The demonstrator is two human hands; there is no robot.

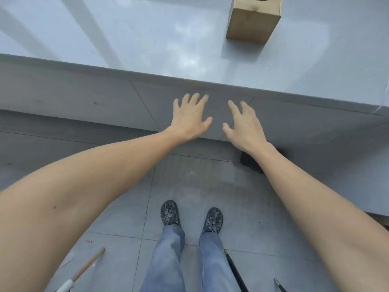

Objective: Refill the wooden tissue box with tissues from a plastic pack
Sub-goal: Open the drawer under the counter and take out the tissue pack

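Counter top [147,34] bare ahead of counter edge; wooden tissue box [253,23] sole obstacle, far right, seemingly upright.

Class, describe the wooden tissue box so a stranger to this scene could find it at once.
Start at the glossy grey counter filling the top of the view. The wooden tissue box stands on it, far right, beyond both hands. It is the only object on the counter, tan, with a dark hole on top.

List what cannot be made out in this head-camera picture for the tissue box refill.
- Wooden tissue box: its top and opening are cut off by the upper edge of the head view, so any contents are unseen.
- Plastic tissue pack: nowhere in view.
- Dark object on the floor: partly covered by the right forearm, unidentifiable.
- Left hand and right hand: empty and spread; contact with the counter front cannot be judged.
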